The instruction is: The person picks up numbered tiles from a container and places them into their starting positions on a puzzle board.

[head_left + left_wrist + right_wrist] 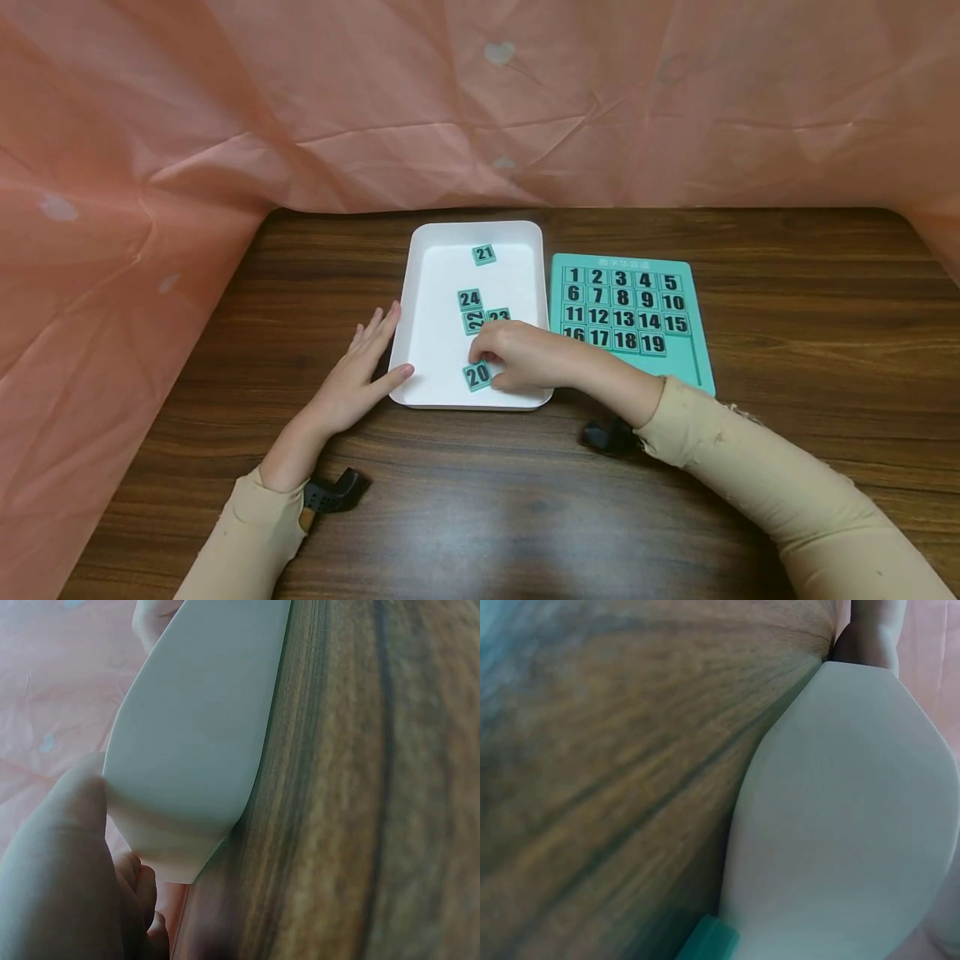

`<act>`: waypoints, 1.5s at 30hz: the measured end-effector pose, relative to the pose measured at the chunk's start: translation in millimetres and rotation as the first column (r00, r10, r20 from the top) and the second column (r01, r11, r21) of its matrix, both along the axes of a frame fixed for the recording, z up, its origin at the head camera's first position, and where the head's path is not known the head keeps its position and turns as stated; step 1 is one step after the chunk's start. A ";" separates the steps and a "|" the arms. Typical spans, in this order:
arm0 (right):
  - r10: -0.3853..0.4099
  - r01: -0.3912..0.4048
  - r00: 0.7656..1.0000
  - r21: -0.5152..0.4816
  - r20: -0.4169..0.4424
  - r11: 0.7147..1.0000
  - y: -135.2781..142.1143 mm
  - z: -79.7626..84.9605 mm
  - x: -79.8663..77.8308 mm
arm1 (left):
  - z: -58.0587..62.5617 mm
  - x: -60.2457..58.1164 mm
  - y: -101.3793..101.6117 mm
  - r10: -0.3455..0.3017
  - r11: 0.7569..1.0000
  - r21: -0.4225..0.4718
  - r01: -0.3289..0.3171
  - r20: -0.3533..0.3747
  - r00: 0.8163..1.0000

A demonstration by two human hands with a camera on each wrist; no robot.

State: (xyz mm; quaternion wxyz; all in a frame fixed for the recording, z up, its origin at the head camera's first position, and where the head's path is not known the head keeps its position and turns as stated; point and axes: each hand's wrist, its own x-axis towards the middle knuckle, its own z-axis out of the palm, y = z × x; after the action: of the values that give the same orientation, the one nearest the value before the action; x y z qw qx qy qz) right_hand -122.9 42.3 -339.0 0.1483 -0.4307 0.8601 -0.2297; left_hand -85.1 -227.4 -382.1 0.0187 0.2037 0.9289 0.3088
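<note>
My left hand [348,387] lies along the left side of a white tray [438,275], fingers straight and spread, thumb resting on the rim. In the left wrist view, the thumb [64,825] meets the tray's outer wall [187,727]. My right hand [521,354] reaches into the tray's near part, its curled index finger and thumb pinching the teal number 20 tile [477,376] at its edges. Just beyond that hand lie the 22 tile [473,322], the partly covered 23 tile [498,314] and the 24 tile [469,299]. The 21 tile [483,254] is at the tray's far end.
Right of the tray is a teal number board [678,362], filled in rows from 1 to 19; my right forearm crosses its near left corner. Both sit on a dark wooden table [810,333]. A pink curtain [480,108] hangs behind and to the left.
</note>
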 end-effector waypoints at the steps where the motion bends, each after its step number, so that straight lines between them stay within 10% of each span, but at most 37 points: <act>1: -0.001 0.001 1.000 -0.006 -0.002 1.000 0.3 0.4 0.2 | 0.0 -0.1 0.0 0.000 1.000 0.000 0.000 -0.001 1.000; 26: -0.161 0.174 0.984 -0.193 0.082 0.966 88.6 31.0 4.6 | 0.5 -0.7 0.0 -0.002 1.000 -0.003 0.002 0.003 1.000; 45: -0.428 0.423 0.903 -0.087 -0.044 0.902 198.6 20.7 19.1 | -1.1 -1.4 -1.7 -0.001 1.000 0.004 0.001 -0.002 1.000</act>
State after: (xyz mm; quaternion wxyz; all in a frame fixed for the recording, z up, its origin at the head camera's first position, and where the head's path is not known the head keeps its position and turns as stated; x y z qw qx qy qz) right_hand -103.8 240.9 -318.3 0.0516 -0.2448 0.9282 -0.2753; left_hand -86.5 -229.1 -383.2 0.0177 0.2043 0.9283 0.3103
